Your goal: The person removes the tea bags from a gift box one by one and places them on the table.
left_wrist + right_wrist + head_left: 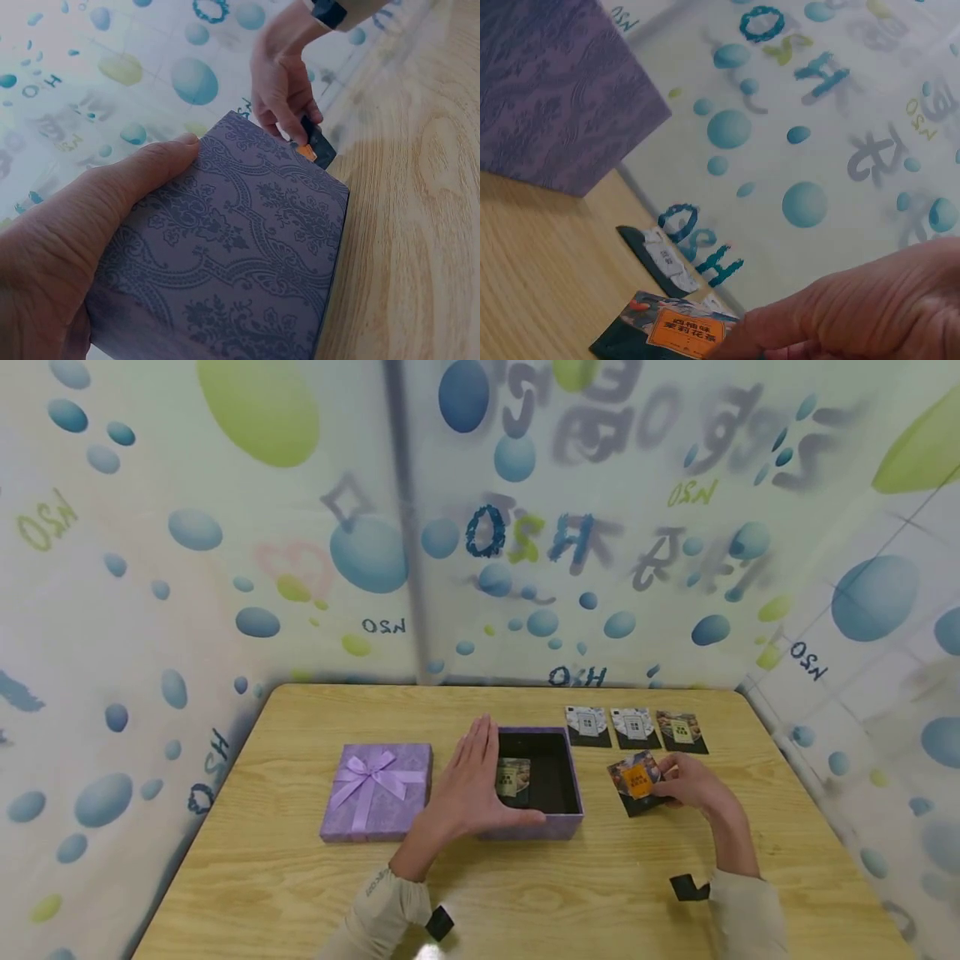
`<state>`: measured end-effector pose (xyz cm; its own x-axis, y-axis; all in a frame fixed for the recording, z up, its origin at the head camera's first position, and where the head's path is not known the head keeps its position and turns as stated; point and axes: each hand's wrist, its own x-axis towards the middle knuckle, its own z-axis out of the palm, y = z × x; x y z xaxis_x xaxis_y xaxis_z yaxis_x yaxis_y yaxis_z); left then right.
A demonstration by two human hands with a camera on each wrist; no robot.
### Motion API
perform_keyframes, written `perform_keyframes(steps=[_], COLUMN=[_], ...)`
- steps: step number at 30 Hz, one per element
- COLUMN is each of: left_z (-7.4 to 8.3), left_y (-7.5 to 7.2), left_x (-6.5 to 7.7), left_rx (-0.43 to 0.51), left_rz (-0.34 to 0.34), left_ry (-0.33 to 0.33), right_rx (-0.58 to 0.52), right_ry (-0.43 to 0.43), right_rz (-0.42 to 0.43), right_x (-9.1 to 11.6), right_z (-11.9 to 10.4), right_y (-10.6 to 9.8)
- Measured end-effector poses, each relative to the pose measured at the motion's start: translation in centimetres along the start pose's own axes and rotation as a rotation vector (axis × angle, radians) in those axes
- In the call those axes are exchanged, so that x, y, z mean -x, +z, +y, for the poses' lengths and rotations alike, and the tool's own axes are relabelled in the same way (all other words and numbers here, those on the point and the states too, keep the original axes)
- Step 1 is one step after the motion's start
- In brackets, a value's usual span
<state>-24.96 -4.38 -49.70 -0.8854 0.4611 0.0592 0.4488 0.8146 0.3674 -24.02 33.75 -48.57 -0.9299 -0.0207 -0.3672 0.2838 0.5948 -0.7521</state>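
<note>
My left hand (472,781) rests on the left side of an open purple gift box (531,828), fingers straight along its left rim and thumb stretched over the front one. In the left wrist view the thumb (169,156) touches the edge of the box's patterned wall (247,225). Inside the box's black interior lies a dark packet with a gold label (513,778). Right of the box, my right hand (693,785) pinches the right edge of a tea packet with an orange label (637,781), printed with Chinese characters; it is tilted, close over the table.
Three flat packets lie in a row behind the right hand: a white-topped one (588,727), a second white-topped one (635,728) and one with a gold label (682,732). Left of the box sits its purple lid (375,793) with a ribbon bow. A patterned wall (360,635) borders the wooden table (255,860).
</note>
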Motion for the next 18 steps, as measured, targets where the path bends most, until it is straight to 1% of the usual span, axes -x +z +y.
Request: perform_keyframes(steps=[5, 10, 18], left_z=[0.0, 0.1, 0.0], left_y=[0.1, 0.1, -0.1], left_x=[0.0, 0.0, -0.2], left_rx=[-0.001, 0.005, 0.009], left_rz=[-0.014, -0.006, -0.009], left_ry=[-0.002, 0.002, 0.007], right_rx=[0.044, 0.107, 0.094], right_ry=[0.064, 0.079, 0.113], right_rz=[0.022, 0.024, 0.059], right_x=[-0.6, -0.8, -0.9], right_z=[1.3, 1.9, 2.4], right_y=[0.2, 0.0, -0.5])
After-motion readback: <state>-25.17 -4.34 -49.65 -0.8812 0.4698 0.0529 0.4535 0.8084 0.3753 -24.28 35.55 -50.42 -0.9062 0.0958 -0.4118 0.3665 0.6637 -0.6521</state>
